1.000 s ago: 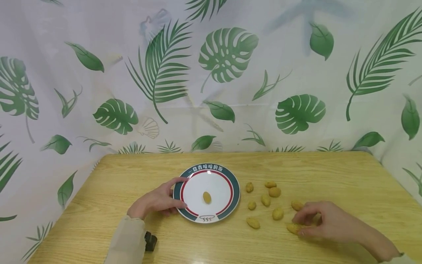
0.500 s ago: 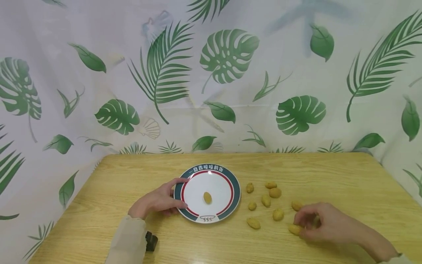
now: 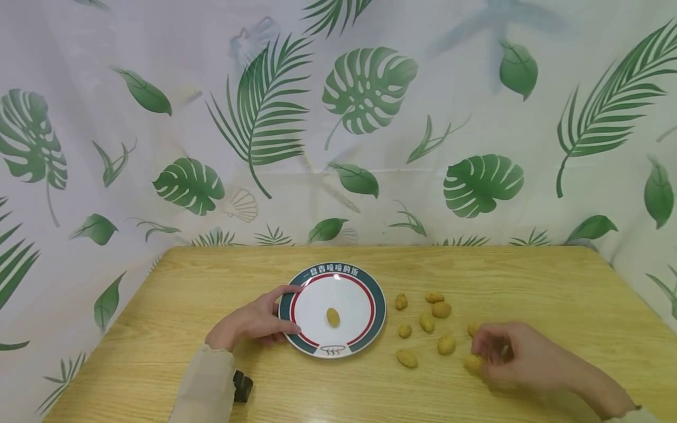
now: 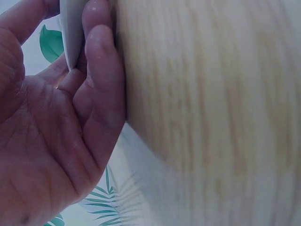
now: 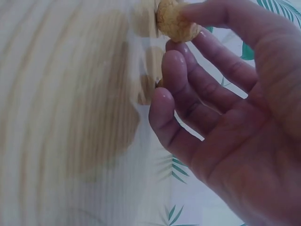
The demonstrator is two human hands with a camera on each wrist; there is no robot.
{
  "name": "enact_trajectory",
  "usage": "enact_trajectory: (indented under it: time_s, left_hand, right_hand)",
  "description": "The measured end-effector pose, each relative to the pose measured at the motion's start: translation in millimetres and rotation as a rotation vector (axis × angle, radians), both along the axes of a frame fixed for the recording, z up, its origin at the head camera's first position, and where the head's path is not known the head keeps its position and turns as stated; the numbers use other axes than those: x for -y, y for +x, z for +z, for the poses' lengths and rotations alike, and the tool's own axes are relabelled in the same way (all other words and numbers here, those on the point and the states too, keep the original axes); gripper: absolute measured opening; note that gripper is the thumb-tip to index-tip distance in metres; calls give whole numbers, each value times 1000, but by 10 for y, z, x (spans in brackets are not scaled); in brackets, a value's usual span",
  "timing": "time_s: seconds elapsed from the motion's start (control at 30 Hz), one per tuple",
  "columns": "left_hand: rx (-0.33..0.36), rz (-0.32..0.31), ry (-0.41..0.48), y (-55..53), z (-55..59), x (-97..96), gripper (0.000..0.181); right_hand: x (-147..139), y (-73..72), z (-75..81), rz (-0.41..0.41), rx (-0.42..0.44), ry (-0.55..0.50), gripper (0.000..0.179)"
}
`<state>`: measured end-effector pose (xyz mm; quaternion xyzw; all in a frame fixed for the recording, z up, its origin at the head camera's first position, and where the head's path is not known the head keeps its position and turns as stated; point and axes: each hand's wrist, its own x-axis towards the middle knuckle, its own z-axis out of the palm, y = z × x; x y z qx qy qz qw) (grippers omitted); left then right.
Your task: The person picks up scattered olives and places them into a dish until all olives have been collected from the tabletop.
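Note:
In the head view my left hand (image 3: 254,320) holds the left rim of a round white plate (image 3: 312,308) with a dark green border and red ring. The left wrist view shows its fingers curled under the plate's edge (image 4: 70,35). One yellow-brown oval snack piece (image 3: 332,317) lies on the plate. At right, my right hand (image 3: 523,355) pinches another yellow-brown snack piece (image 3: 473,364) between thumb and fingertips. Up close this piece (image 5: 175,21) is lumpy and golden. Behind the fingers, a further snack piece (image 3: 473,329) is partly hidden.
Several similar snack pieces (image 3: 426,322) lie scattered on the wooden table (image 3: 529,282) between plate and right hand. A small black object (image 3: 243,386) sits beside the left sleeve. A leaf-patterned curtain (image 3: 349,194) hangs along the table's back edge.
The snack piece in my right hand has shifted slightly upward, and it looks blurred now. The left hand and plate stay in place.

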<state>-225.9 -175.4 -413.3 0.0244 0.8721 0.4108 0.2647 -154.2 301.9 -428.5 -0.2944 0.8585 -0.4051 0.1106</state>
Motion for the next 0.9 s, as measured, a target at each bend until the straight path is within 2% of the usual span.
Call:
enact_trajectory:
  time_s: [0.27, 0.9]
  left_hand:
    - [-5, -4, 6, 5, 3, 3, 79]
    - [-7, -9, -2, -4, -5, 15, 79]
  right_hand:
    - [44, -48, 71, -34, 5, -4, 20]
    - [226, -189, 202, -115, -115, 5, 25]
